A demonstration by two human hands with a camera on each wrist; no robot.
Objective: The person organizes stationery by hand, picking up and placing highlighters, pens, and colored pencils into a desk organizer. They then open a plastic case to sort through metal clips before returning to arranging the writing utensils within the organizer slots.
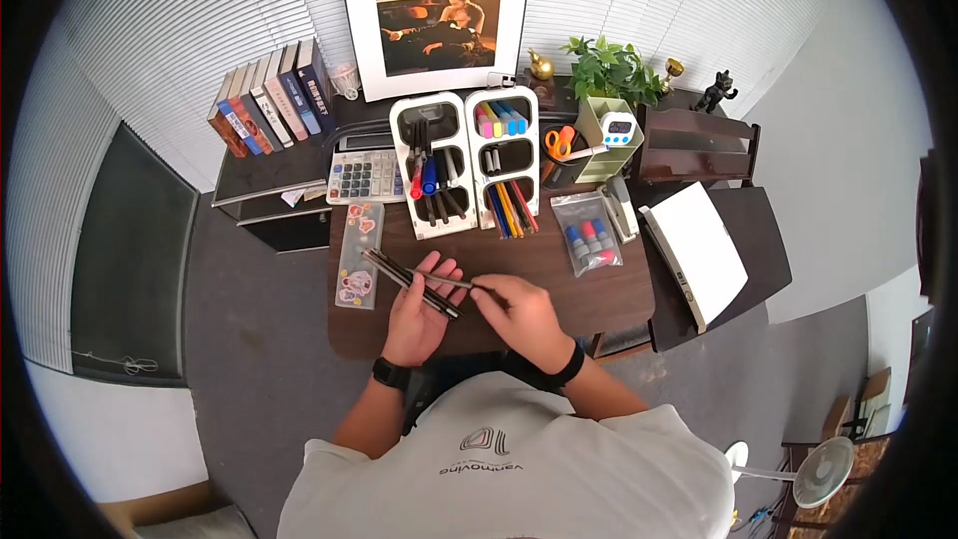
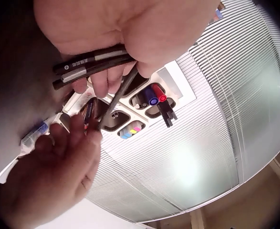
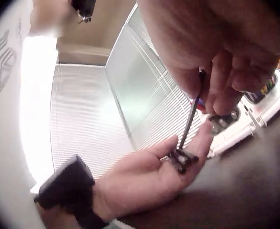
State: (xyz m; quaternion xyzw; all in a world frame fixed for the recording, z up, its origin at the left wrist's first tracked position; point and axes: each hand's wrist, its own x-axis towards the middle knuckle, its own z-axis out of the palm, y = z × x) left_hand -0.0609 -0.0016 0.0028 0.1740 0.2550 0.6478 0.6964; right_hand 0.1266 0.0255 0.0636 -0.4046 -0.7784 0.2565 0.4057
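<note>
My left hand is palm up above the front of the desk, its thumb holding a small bunch of slim black pens with grey sections across the palm. My right hand comes in from the right and pinches the end of one thin dark pencil-like stick. That stick's other end meets the left hand beside the thumb, slanting away from the bunch. In the right wrist view, the ends of the bunched pens poke out between the left thumb and fingers.
Ahead stand two white organizers, one with black pens and red and blue markers, the other with highlighters and coloured pencils. A sticker-covered clear case lies left; a bag of small bottles and a stapler lie right.
</note>
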